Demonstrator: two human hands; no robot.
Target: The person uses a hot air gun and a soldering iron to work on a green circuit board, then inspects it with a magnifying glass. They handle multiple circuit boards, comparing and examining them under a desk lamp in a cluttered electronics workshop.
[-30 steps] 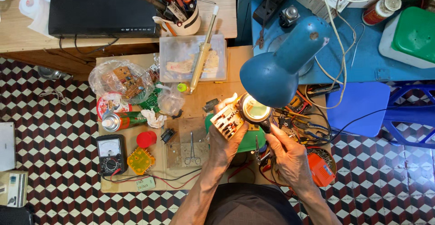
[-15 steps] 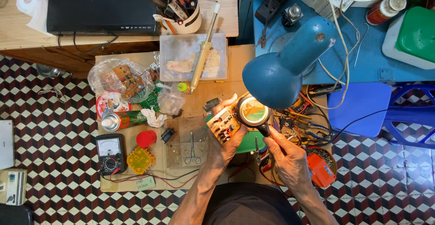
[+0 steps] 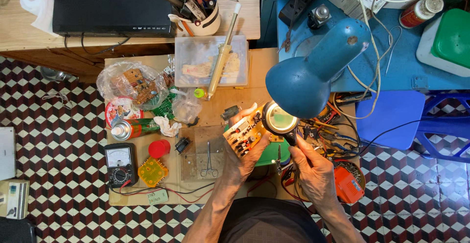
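My left hand (image 3: pixel 245 152) holds a tan circuit board (image 3: pixel 243 135) with small components, tilted up over the low wooden work board (image 3: pixel 230 101). My right hand (image 3: pixel 313 167) grips the black handle of a round magnifying glass (image 3: pixel 280 119), whose lens hovers just right of the circuit board. A blue desk lamp (image 3: pixel 313 71) hangs directly above the lens and lights it. A green pad (image 3: pixel 271 155) lies under both hands.
On the board lie a black multimeter (image 3: pixel 120 163), a yellow part (image 3: pixel 152 171), a red cap (image 3: pixel 159 148), a spray can (image 3: pixel 134 128), forceps (image 3: pixel 209 159), a clear box (image 3: pixel 210 61) and a soldering iron (image 3: pixel 221 61). Tangled wires (image 3: pixel 338 135) and an orange tool (image 3: pixel 348 184) sit right.
My left hand has tilted and shifted the circuit board slightly to the left and down. The magnifying glass has stayed beside it under the lamp.
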